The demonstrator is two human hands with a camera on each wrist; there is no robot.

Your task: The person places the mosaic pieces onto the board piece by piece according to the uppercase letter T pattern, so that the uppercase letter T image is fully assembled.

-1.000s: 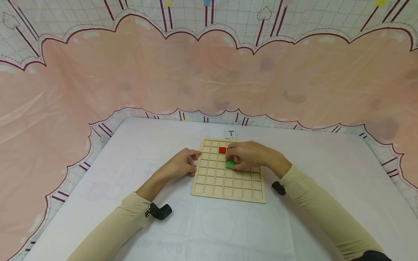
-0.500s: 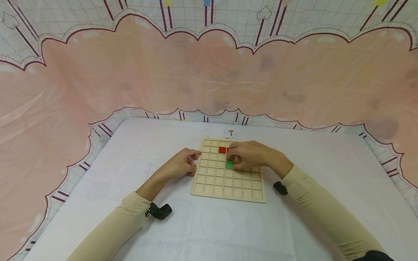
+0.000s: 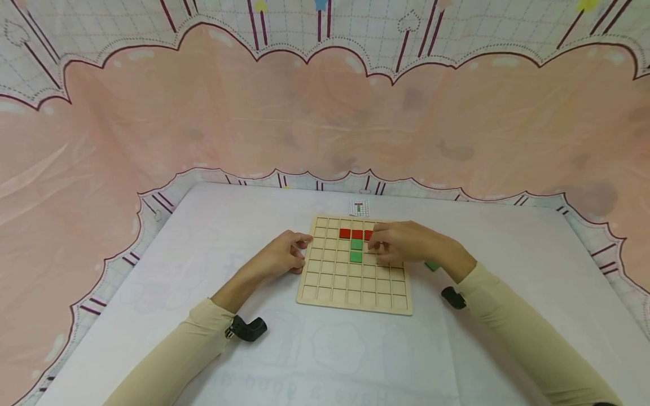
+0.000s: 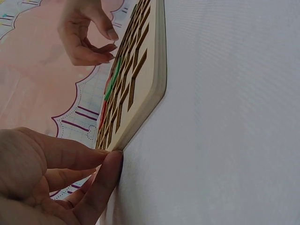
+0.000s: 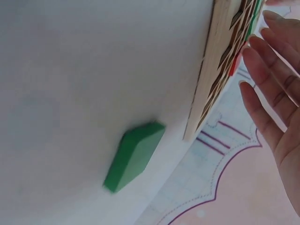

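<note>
A wooden grid board (image 3: pixel 355 287) lies on the white table, and my left hand (image 3: pixel 281 252) pinches its left edge; in the left wrist view, thumb and finger meet at the corner. Set in the grid is a row of red tiles (image 3: pixel 345 233), with two green tiles (image 3: pixel 356 256) in a column below the middle one. My right hand (image 3: pixel 406 242) hovers over the right part of the board, fingers loosely bent and holding nothing. On the table right of the board lies another green tile (image 5: pixel 136 157), partly hidden by that hand in the head view.
Behind the board lies a small pattern card (image 3: pixel 359 208) showing a red and green T shape on a grid. A peach and white patterned cloth (image 3: pixel 325 113) hangs behind the white table (image 3: pixel 315 361). Black cameras (image 3: pixel 249 328) sit on both wrists.
My right hand has let go of the lower green tile, now flat in its cell, and moved right. More red and green tiles and the loose green tile have come into view. My left hand stays.
</note>
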